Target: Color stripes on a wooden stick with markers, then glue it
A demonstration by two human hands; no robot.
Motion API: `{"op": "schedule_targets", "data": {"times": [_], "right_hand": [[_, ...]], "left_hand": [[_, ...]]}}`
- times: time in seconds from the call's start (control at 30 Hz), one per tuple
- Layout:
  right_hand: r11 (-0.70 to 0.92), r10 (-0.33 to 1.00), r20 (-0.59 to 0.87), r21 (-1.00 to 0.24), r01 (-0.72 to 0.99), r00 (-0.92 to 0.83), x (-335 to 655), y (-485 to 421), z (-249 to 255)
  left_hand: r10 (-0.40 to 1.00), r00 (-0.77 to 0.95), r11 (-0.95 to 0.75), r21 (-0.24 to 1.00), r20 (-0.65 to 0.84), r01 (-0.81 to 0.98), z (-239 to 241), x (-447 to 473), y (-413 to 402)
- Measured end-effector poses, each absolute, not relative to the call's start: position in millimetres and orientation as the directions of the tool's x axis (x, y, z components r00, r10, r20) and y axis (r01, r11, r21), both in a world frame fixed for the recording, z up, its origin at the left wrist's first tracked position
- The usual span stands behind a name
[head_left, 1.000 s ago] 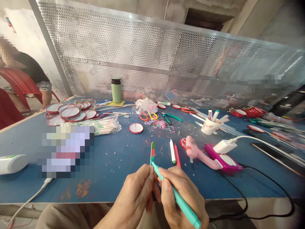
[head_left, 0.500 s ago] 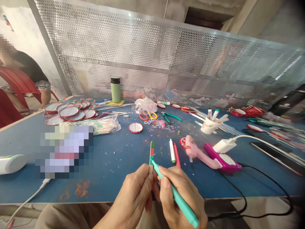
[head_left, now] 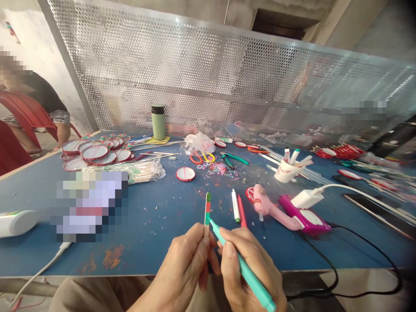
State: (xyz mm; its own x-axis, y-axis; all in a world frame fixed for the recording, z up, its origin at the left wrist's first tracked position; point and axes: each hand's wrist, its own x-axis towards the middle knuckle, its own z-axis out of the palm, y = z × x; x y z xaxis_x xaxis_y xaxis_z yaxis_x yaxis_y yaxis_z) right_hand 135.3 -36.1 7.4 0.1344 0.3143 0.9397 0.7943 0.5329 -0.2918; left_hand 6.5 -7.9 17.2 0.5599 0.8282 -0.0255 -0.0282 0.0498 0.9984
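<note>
My left hand [head_left: 183, 271] pinches the lower end of a flat wooden stick [head_left: 207, 208] painted in green and red bands, held upright over the blue table's [head_left: 156, 225] near edge. My right hand [head_left: 248, 268] grips a teal marker [head_left: 242, 268] like a pen, its tip touching the stick just below the painted bands. Both hands are closed on what they hold.
A white-green marker [head_left: 235, 205] and a red one [head_left: 241, 211] lie just beyond the stick. A pink glue gun [head_left: 269, 207], white charger [head_left: 307, 199], paper cup of markers [head_left: 286, 171], round red-rimmed mirrors [head_left: 95, 152], a green bottle [head_left: 158, 122] and scissors [head_left: 201, 157] crowd the table. A person sits far left.
The marker tip has shifted very slightly along the stick; otherwise the hands stay in place.
</note>
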Motion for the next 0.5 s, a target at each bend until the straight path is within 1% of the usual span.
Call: {"op": "schedule_targets", "data": {"times": [0.2,0.4,0.5], "right_hand": [[0.522,0.314,0.946,-0.243,0.818,0.080,134.6,-36.9,10.7],[0.504,0.310,0.943,-0.273,0.820,0.124,134.5,-37.3,9.0],[0.509,0.319,0.943,-0.255,0.822,0.095,134.3,-37.2,8.6]], "left_hand": [[0.835,0.550,0.023,0.999,0.005,-0.044,18.3,6.9,-8.0],[0.817,0.575,0.061,0.998,-0.029,-0.035,17.3,6.4,-7.5],[0.825,0.565,0.040,0.998,-0.010,-0.041,17.6,5.6,-7.3]]}}
